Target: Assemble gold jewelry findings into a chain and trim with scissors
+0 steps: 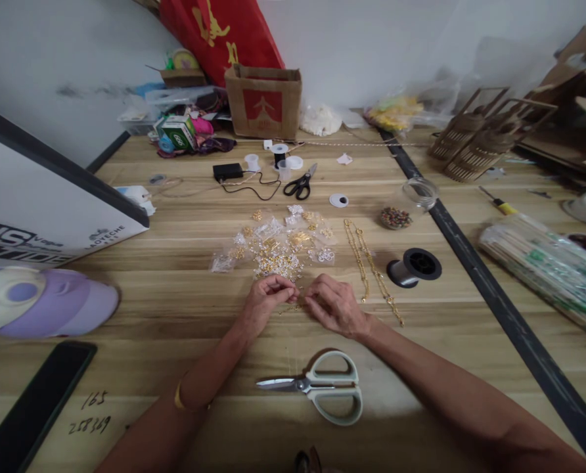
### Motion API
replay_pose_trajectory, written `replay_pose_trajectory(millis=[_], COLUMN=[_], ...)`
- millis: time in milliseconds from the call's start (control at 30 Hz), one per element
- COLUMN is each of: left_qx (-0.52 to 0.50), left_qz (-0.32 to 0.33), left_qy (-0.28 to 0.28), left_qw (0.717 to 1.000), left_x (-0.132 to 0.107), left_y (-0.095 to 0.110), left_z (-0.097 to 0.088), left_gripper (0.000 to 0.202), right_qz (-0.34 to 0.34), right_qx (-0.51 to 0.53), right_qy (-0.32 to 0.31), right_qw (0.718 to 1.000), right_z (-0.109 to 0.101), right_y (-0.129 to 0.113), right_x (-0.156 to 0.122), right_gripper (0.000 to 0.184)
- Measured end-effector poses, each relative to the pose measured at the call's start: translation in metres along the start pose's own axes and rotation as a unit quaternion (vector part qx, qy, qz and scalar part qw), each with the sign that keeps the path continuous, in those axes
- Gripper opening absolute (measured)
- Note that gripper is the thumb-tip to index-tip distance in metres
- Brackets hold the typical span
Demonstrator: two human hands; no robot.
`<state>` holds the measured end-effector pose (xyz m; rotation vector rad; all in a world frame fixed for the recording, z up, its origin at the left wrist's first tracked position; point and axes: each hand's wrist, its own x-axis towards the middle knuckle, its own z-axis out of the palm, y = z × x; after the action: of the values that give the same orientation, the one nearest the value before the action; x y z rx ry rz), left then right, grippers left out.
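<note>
My left hand (266, 301) is closed in a pinch, thumb against fingertips, just in front of a pile of small gold and clear beads (277, 263). Facing it a short gap away, my right hand (336, 306) is also pinched, its fingers curled. What either one holds is too small to make out. A short, thin gold beaded strand (289, 310) shows on the table below and between the fingertips. Light-handled scissors (333, 387) lie nearer me, below both hands. Two gold bead chains (366, 266) lie right of my right hand.
Right of the chains stands a spool of thin line (415, 266), with a jar of mixed beads (396, 215) behind. Black scissors (300, 184) and a power adapter (228, 171) lie farther back. A phone (39, 401) and a purple-and-white object (51, 301) are at left.
</note>
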<state>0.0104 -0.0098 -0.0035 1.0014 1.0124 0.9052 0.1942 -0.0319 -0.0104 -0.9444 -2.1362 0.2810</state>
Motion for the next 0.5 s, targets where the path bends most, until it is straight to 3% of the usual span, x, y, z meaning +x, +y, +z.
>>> replay_pose_trajectory(millis=[500], left_qx=[0.009], left_qz=[0.004], left_qy=[-0.008], left_qw=[1.0], left_x=[-0.0006], left_y=[0.0054], left_z=[0.0028], left_gripper=[0.013], right_qz=[-0.006], right_qx=[0.01], right_qy=[0.009], right_qw=[1.0], right_z=[-0.0014], right_y=[-0.0009], right_x=[0.0011], right_gripper=[0.005])
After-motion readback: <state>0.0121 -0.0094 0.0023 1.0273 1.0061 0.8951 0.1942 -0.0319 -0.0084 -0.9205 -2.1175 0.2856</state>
